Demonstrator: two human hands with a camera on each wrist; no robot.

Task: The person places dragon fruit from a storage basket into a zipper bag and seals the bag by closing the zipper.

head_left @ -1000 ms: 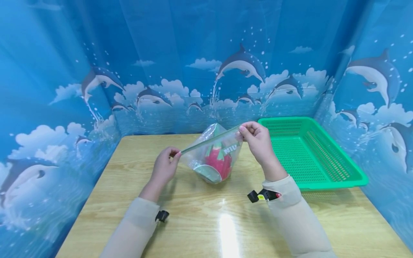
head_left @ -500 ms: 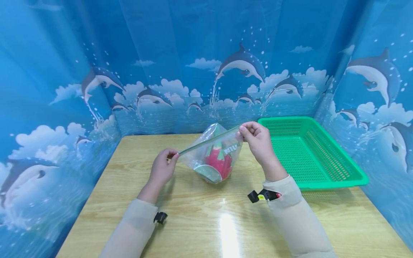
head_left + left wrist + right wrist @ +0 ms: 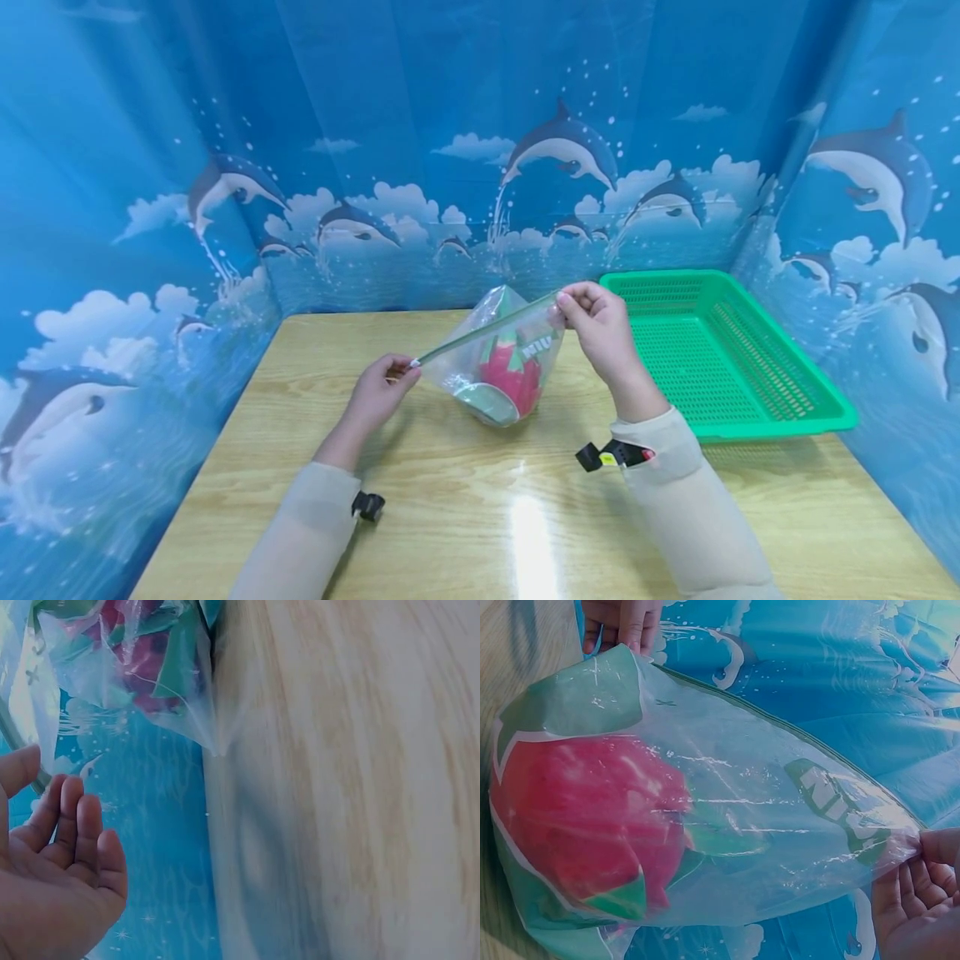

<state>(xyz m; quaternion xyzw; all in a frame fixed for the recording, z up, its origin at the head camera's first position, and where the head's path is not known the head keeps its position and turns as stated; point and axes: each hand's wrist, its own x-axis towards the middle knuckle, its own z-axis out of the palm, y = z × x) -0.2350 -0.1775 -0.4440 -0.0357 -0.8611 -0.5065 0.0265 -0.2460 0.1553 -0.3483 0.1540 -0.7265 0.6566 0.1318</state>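
Note:
A clear zip bag (image 3: pixel 489 403) with green print stands tilted on the table, its green zip edge stretched taut between both hands. Inside it lies a red dragon fruit (image 3: pixel 592 817) with green scales. My left hand (image 3: pixel 377 389) pinches the left, lower corner of the zip edge between thumb and forefinger. At the right, higher corner, my right hand (image 3: pixel 602 333) pinches the edge the same way, with the other fingers curled behind. The left wrist view shows the left hand (image 3: pixel 64 859) at the edge, its remaining fingers bent beside it.
A green plastic basket (image 3: pixel 750 435) with perforated walls stands on the right of the wooden table (image 3: pixel 450 517), close to my right hand. A blue dolphin-print curtain (image 3: pixel 420 100) encloses the table's back and sides.
My left hand has shifted slightly left and down along the bag's corner, and its fingers have changed position there. The right hand stays put, and the bag has barely moved.

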